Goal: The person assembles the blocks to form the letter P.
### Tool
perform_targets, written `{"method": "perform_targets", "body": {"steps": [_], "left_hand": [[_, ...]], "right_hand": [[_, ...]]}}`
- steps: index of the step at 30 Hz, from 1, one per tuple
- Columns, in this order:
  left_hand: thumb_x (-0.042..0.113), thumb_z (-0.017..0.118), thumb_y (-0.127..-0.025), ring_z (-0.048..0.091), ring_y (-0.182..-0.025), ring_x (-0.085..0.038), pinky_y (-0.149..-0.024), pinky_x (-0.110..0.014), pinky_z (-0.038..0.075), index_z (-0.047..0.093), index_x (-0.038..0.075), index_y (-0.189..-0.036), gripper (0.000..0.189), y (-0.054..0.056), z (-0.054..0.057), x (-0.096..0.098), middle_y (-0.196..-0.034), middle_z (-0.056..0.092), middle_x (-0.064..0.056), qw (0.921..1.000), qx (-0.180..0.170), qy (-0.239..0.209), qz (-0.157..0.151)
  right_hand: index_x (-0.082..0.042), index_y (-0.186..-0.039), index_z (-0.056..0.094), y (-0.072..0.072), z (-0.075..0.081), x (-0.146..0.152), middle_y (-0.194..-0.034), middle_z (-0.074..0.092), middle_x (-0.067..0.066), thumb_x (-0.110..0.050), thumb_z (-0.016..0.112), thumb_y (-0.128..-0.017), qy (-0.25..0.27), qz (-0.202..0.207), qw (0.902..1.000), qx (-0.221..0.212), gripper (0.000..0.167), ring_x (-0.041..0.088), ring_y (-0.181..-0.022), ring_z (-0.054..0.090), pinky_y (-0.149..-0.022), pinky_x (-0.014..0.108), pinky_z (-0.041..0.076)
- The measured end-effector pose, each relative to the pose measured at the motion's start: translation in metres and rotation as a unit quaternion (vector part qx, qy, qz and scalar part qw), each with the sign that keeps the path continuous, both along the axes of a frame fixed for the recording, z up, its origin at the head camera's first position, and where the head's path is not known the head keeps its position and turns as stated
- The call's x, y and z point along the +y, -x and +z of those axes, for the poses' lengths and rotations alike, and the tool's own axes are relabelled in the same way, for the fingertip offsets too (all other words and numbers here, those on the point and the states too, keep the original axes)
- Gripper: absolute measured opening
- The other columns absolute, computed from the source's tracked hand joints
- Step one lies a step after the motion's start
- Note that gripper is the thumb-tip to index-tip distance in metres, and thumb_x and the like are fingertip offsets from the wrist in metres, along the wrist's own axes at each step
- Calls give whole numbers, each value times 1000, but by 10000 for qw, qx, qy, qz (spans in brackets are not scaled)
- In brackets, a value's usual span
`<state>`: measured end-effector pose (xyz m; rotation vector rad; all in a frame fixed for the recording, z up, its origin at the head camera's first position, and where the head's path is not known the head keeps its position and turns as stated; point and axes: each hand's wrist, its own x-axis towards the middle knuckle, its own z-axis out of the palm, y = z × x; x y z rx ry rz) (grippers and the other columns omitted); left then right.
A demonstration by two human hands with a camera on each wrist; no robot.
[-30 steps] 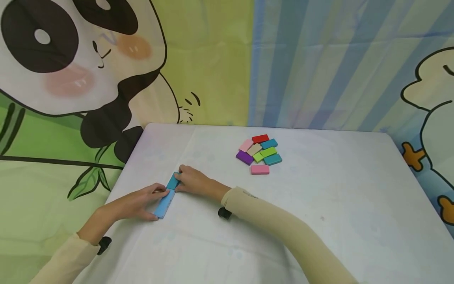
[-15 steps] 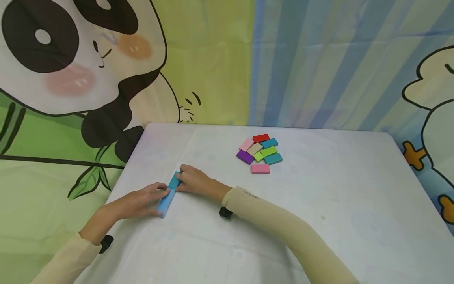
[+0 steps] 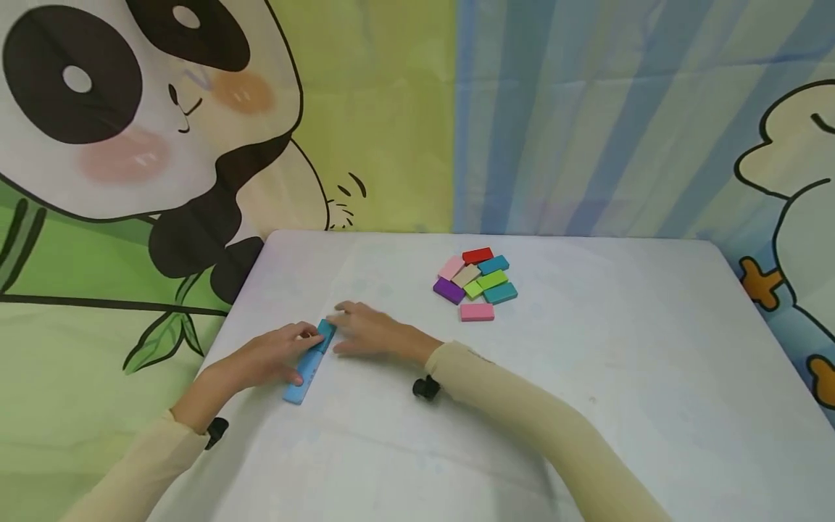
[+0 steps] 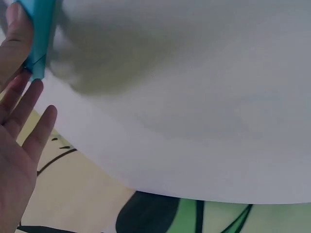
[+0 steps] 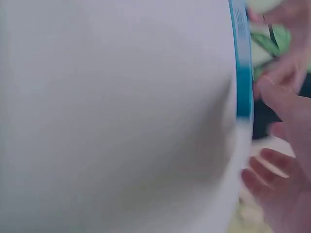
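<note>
Two slim blue blocks (image 3: 311,366)

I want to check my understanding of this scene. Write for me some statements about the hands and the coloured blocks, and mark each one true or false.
1. The purple block lies to the left of the two lime blocks. True.
2. Of the loose blocks in the group, the one nearest to the person is red. False: it is a pink block.
3. The left hand touches the teal piece at the far end of the blue row. True.
4. The right hand holds a lime block. False: both lie in the group, and this hand is beside the teal piece.
5. The light blue piece lies crosswise on top of the teal piece. False: they lie end to end.
</note>
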<state>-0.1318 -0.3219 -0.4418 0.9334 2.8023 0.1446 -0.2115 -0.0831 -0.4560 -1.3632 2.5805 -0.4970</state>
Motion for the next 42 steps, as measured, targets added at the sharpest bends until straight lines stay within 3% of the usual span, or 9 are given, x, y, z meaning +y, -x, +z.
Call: {"method": "perform_targets", "body": {"steps": [3, 8, 14, 19, 22, 26, 33, 38, 42], "left_hand": [[34, 82, -72, 55, -121, -28, -93, -41, 54, 52, 4, -139, 79, 4, 0, 9, -136, 50, -11, 9998, -157, 97, -34], [33, 84, -69, 46, -133, -34, -94, -41, 54, 55, 4, -135, 78, 4, 1, 11, -146, 45, -15, 9998, -156, 64, 73], [32, 82, -72, 38, -139, -34, -96, -43, 53, 51, 6, -138, 78, 5, 4, 5, -152, 38, -13, 9985, -481, -5, 271], [30, 79, -76, 35, -140, -39, -102, -48, 47, 47, 3, -141, 78, 4, 5, 0, -155, 33, -15, 9953, -867, -223, 363], [28, 78, -77, 34, -141, -42, -106, -50, 43, 45, 0, -142, 77, 3, 4, 0, -156, 31, -17, 9931, -1054, -344, 394], [26, 77, -78, 34, -141, -44, -108, -52, 41, 44, -2, -142, 77, 2, 3, 0, -156, 30, -19, 9918, -1146, -444, 352], [28, 75, -79, 35, -140, -43, -108, -52, 40, 44, -2, -142, 77, 2, 4, -2, -157, 30, -19, 9906, -1226, -478, 370], [30, 74, -80, 31, -143, -42, -111, -53, 36, 43, 0, -144, 78, 3, 3, -4, -159, 27, -17, 9873, -1428, -481, 499], [30, 74, -80, 30, -144, -42, -112, -53, 35, 40, 1, -146, 80, 4, 2, -4, -160, 25, -16, 9867, -1477, -440, 520]], "right_hand": [[-12, -146, 45, 28, 11, 53, -151, 42, 12, -33, 61, -95, 173, -260, 9995, -106, 57, 26, -135, 45, -110, 37, 45], [-7, -137, 55, 71, 12, 145, -144, 47, 11, -24, 61, -95, -302, -230, 9990, 224, 45, 26, -120, 57, -102, 38, 50], [-4, -141, 48, 76, 10, 191, -151, 43, 12, -21, 60, -95, -1024, 89, 9946, -159, 51, 33, -138, 40, -112, 46, 41], [-2, -133, 57, 75, 14, 182, -145, 50, 11, -21, 65, -93, -1188, 251, 9926, -6, 45, 29, -131, 49, -106, 40, 48], [-5, -119, 59, 75, 15, 173, -123, 62, 8, -25, 70, -90, -1057, 84, 9937, -362, 37, 22, -113, 58, -95, 33, 54], [-7, -111, 54, 75, 10, 164, -101, 60, 5, -26, 72, -88, -799, -117, 9920, -971, 35, 15, -94, 56, -81, 25, 53], [-9, -118, 56, 69, 8, 135, -106, 62, 4, -30, 74, -86, -509, -458, 9921, -1052, 43, 14, -93, 57, -82, 24, 54], [-7, -124, 59, 62, 14, 79, -116, 65, 7, -32, 74, -85, 359, -744, 9915, -1008, 49, 17, -100, 60, -86, 27, 54], [-4, -126, 63, 55, 11, 27, -119, 68, 9, -30, 73, -86, 743, -645, 9918, -810, 48, 17, -102, 62, -85, 24, 53]]}}
